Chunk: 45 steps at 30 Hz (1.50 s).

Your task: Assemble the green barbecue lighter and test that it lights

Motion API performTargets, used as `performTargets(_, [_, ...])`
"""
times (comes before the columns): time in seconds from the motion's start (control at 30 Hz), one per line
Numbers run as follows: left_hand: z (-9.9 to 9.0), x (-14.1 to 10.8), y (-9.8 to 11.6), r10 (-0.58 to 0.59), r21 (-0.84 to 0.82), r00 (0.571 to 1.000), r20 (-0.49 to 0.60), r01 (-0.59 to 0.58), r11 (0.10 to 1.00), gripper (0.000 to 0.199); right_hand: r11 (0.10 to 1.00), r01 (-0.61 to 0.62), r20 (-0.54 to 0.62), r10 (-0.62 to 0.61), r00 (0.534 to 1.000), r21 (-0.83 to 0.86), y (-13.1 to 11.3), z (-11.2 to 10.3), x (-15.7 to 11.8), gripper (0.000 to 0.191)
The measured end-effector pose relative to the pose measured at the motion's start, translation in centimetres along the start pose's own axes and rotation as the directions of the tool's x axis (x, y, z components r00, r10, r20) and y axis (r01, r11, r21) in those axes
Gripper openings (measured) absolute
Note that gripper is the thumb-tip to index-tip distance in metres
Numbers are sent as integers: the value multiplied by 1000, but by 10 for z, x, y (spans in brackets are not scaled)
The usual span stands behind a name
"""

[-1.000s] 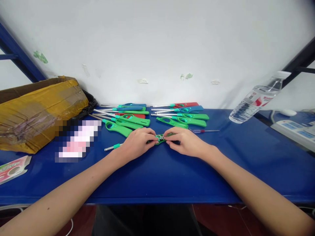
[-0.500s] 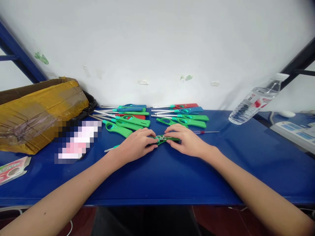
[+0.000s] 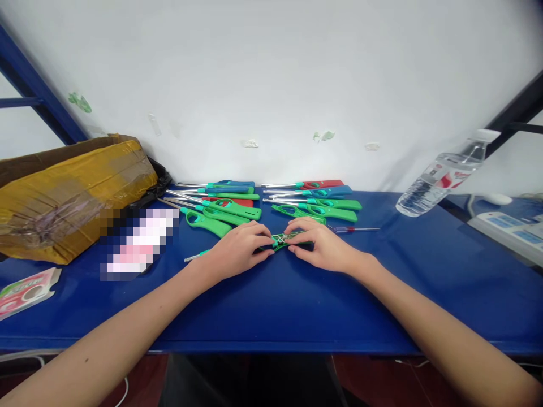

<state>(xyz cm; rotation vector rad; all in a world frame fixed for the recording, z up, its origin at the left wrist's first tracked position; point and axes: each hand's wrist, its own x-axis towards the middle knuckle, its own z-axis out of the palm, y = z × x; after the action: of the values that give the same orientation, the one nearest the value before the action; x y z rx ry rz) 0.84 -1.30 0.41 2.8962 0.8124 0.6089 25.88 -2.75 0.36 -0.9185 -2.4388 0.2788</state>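
Note:
Between my two hands lies a green gas lighter (image 3: 280,242), its casing apparently opened, with thin wires and small parts showing inside. My left hand (image 3: 242,249) grips its front end, thumb and fingers closed round it; the metal tip pokes out beyond the wrist. From the other side my right hand (image 3: 324,244) pinches the handle end. Behind the hands rest two groups of long-necked lighters, a left group (image 3: 220,209) and a right group (image 3: 326,202), in green, blue and red. A screwdriver (image 3: 354,229) lies just past my right hand.
On the blue table (image 3: 271,311), a taped cardboard box (image 3: 76,198) stands at the left, near a blurred-out object (image 3: 142,243) and a printed card piece (image 3: 29,291). A water bottle (image 3: 445,175) leans at the right, beside a white power strip (image 3: 509,232). A white wall rises behind.
The whole view has shifted slightly, so everything sits a little further right. Both hands stay on the lighter, with only small finger movements.

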Motion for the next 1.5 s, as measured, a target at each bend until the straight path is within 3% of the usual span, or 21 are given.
performTargets(0.3, [0, 0, -2, -8, -28, 1000, -3, 8, 1000, 16, 997, -64, -72, 61, 996, -46, 7, 2, 2, 31])
performTargets(0.47, [-1, 0, 0, -2, -43, 1000, -20, 1, 999, 17, 995, -29, -1, 29, 1000, -96, 12, 3, 2, 24])
performTargets(0.73, [5, 3, -7, -67, -244, 996, -61, 51, 968, 11, 999, -37, 19, 38, 999, -29, 9, 3, 2, 22])
performTargets(0.93, [5, 5, -8, -143, -236, 983, -115, 113, 965, 6, 1000, -25, -4, 25, 1000, -8, 2, 3, 5, 22])
performTargets(1.1, [0, 6, -7, -226, -239, 974, -16, 215, 947, 32, 998, -53, 2, 53, 999, -18, -3, 1, 5, 23])
performTargets(1.5, [-2, 4, -8, -98, -225, 994, -46, 85, 971, 17, 999, -32, -19, 31, 999, -43, -6, 0, 2, 25])
